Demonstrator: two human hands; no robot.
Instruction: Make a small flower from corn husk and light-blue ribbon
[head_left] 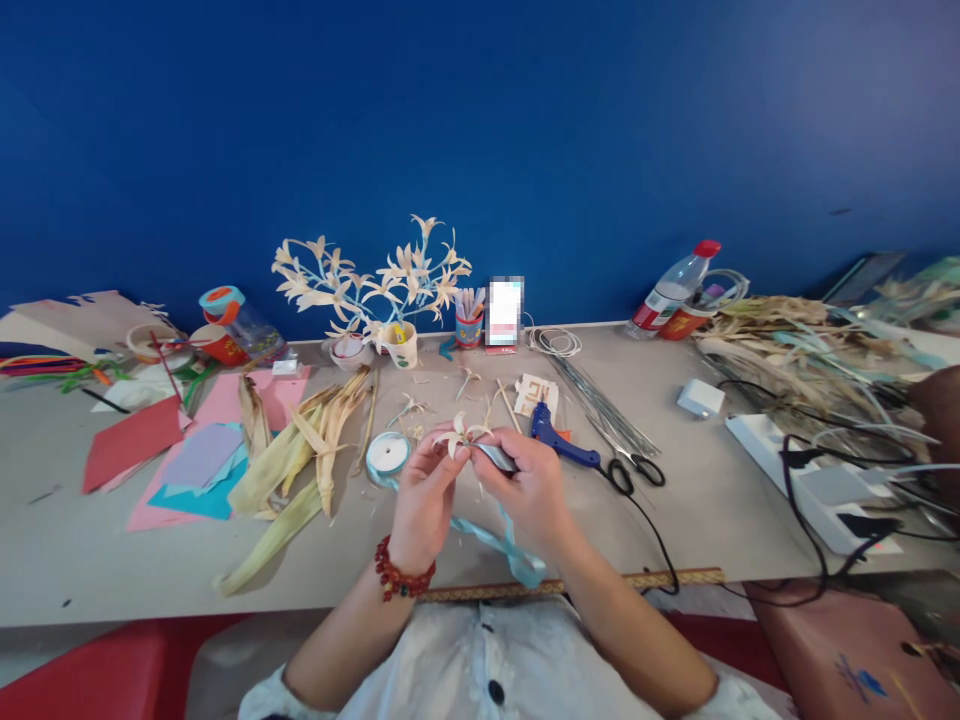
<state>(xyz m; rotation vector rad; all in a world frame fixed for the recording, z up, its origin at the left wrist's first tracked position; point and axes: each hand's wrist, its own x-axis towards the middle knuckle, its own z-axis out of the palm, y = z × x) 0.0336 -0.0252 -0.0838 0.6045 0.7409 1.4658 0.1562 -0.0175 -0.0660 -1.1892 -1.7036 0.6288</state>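
Observation:
Above the table's middle, my left hand (427,490) pinches a pale husk flower (460,434) from the left. My right hand (529,485) is closed close beside it, with a grey-blue object (496,458) between its fingers; what exactly this is, I cannot make out. Light blue ribbon (517,560) trails below both hands onto the table. A white ribbon spool (388,454) lies just left of my left hand. To the right of my right hand lie a blue glue gun (559,438) and black-handled scissors (634,472).
Husk flowers stand in a paper cup (401,347) at the back. Dried husks (300,450) and coloured paper (135,440) lie left. Wires (600,395), a bottle (671,295), a power strip (795,490) and black cables are on the right.

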